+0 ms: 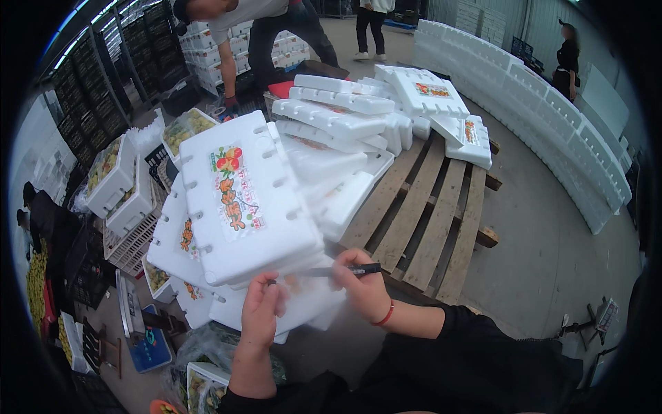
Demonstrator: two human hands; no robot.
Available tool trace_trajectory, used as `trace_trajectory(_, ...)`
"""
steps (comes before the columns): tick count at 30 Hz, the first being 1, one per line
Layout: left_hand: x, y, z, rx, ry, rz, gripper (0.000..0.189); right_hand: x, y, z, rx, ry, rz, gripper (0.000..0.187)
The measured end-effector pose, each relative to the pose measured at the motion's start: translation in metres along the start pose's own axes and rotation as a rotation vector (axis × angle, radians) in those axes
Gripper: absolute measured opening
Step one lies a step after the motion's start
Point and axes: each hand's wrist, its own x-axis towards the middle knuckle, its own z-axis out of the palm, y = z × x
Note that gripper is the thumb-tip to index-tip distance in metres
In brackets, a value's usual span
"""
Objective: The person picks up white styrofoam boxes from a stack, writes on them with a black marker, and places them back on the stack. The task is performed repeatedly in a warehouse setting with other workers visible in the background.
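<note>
A black marker pen point(366, 268) lies in the fingers of my right hand point(362, 290), its blurred front end pointing left. My left hand point(261, 310) pinches a small dark piece point(271, 282) that looks like the pen's cap. Both hands are above the near edge of a stack of white foam box lids. The top foam lid point(289, 207) carries a printed fruit label point(235, 186) with a dark pen stroke across it. Other foam lids point(170, 243) lie fanned out beneath it. A red bracelet point(385, 314) circles my right wrist.
A wooden pallet point(408, 217) holds more foam lids point(331, 119). Fruit-filled foam boxes point(111, 176) stand on plastic crates at left, near a blue-platform scale point(150, 344). One person point(258, 31) bends behind the lids. Foam boxes point(532, 108) line the right.
</note>
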Motion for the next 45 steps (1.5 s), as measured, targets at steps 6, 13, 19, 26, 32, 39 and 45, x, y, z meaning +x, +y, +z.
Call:
trace_trajectory(6,0.001,-0.022,0.009,0.129,0.007,-0.058,0.021,0.003,-0.001,-0.008,-0.144,0.027,-0.053,0.02)
trace_trajectory(13,0.006,-0.031,0.015,0.181,-0.005,-0.12,0.021,-0.005,0.008,-0.02,-0.366,-0.09,-0.332,0.029)
trace_trajectory(19,0.001,-0.038,0.005,0.139,-0.101,-0.16,0.018,-0.004,0.012,-0.014,-0.497,-0.22,-0.461,0.026)
trace_trajectory(26,-0.005,-0.051,-0.005,0.254,-0.057,-0.136,0.013,0.048,-0.109,-0.003,-0.289,-0.388,-0.893,0.053)
trace_trajectory(32,-0.007,-0.07,-0.004,0.288,-0.054,-0.255,0.01,0.081,-0.175,0.024,-0.412,-0.78,-1.154,0.051)
trace_trajectory(39,-0.01,-0.075,-0.016,0.305,-0.081,-0.221,0.012,0.085,-0.181,0.027,-0.393,-0.748,-1.175,0.049)
trace_trajectory(45,-0.013,-0.093,-0.027,0.376,-0.069,-0.339,0.014,0.124,-0.109,-0.039,-0.398,-0.214,-0.778,0.033)
